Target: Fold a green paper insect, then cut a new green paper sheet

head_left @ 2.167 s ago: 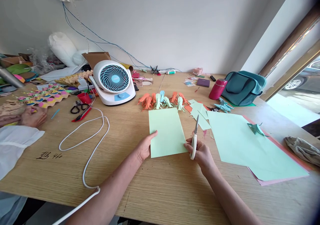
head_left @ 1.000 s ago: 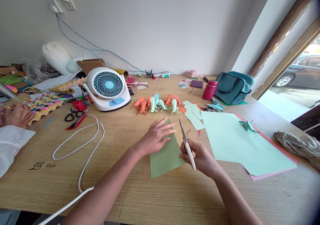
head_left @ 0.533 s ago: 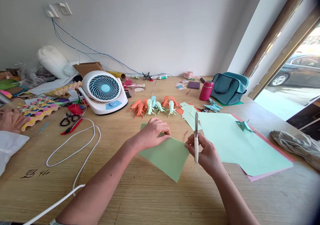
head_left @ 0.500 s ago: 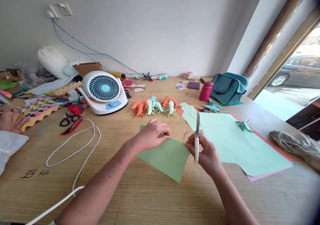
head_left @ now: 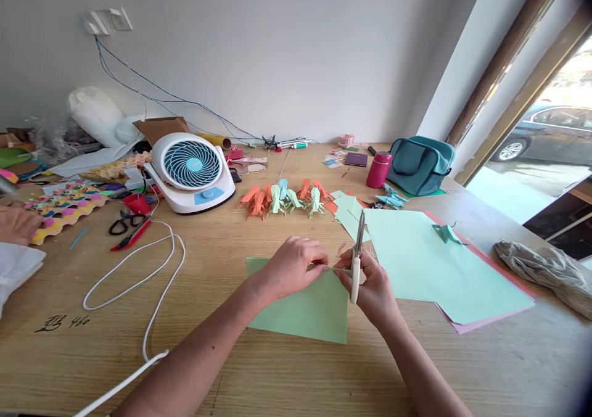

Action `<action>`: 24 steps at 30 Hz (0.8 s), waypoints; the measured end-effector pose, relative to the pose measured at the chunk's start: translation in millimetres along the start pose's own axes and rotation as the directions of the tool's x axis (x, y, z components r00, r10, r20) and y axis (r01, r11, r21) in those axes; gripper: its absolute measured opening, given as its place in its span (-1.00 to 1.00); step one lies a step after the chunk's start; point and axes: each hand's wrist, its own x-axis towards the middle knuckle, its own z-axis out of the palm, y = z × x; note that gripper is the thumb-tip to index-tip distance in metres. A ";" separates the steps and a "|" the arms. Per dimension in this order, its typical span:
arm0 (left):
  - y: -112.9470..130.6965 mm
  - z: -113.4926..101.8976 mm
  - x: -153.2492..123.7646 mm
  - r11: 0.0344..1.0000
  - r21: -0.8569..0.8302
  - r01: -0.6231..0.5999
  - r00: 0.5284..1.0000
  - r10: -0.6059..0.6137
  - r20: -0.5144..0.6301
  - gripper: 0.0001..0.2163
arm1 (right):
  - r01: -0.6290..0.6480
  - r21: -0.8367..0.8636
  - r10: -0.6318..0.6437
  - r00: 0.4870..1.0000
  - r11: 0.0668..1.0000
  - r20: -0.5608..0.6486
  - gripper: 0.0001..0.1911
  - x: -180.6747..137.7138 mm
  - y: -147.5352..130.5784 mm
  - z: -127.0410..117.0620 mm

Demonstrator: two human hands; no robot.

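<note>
A light green paper sheet (head_left: 305,309) lies on the wooden table (head_left: 259,374) in front of me, its long side running left to right. My left hand (head_left: 291,268) pinches its far edge near the right corner. My right hand (head_left: 372,284) is closed round white-handled scissors (head_left: 356,263), blades shut and pointing away from me, while its fingertips touch the same edge of the sheet.
Large mint sheets over a pink one (head_left: 439,263) lie to the right, folded paper figures (head_left: 287,198) behind. A white fan (head_left: 192,170) and its cord (head_left: 139,275) sit left, a teal bag (head_left: 419,164) and red bottle (head_left: 378,169) far right. Another person's hand (head_left: 16,224) rests at the left edge.
The green sheet has been turned from lengthwise to crosswise on the table. My left hand moved from its left edge to its far edge; my right hand kept the scissors throughout.
</note>
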 end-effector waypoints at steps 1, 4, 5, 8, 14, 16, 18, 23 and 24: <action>0.0 -0.3 -0.4 1.000 -0.002 -0.003 1.000 0.003 -0.001 -0.87 | -0.004 0.005 0.004 1.000 1.000 -0.001 -0.83 0.2 0.3 -0.4; -1.4 -2.2 -2.5 1.000 -0.011 -0.003 1.000 0.003 -0.005 -0.87 | -0.025 0.040 0.025 1.000 0.999 -0.006 -0.82 1.6 1.9 -2.3; -2.3 -3.0 -3.5 1.000 -0.018 -0.001 1.000 0.001 -0.008 -0.87 | -0.030 0.054 0.031 0.999 0.998 -0.013 -0.82 2.2 2.8 -3.0; -6.1 -5.4 -7.1 0.998 -0.058 0.004 1.000 -0.006 -0.024 -0.85 | -0.030 0.096 0.034 0.998 0.995 -0.044 -0.79 4.5 6.1 -5.2; -14.5 -6.8 -12.8 0.991 -0.130 0.026 0.999 -0.029 -0.022 -0.84 | -0.025 0.152 0.030 0.999 0.988 -0.030 -0.76 5.7 5.1 -7.1; -16.0 -5.7 -13.0 0.989 -0.146 0.040 0.999 -0.041 -0.007 -0.85 | -0.030 0.170 0.029 1.000 0.985 0.008 -0.75 4.6 2.4 -6.3; -15.8 -3.8 -12.2 0.987 -0.151 0.053 0.999 -0.051 0.017 -0.85 | -0.026 0.181 0.017 0.999 0.983 0.049 -0.75 3.3 0.9 -4.4; -10.0 4.9 -7.5 0.989 -0.140 0.041 0.998 -0.035 0.048 -0.89 | -0.010 0.120 0.005 0.999 0.993 0.045 -0.81 2.7 5.4 2.4; -8.8 7.2 -6.7 0.989 -0.141 0.034 0.998 -0.027 0.048 -0.89 | -0.005 0.107 0.001 0.999 0.994 0.044 -0.83 2.9 6.7 3.5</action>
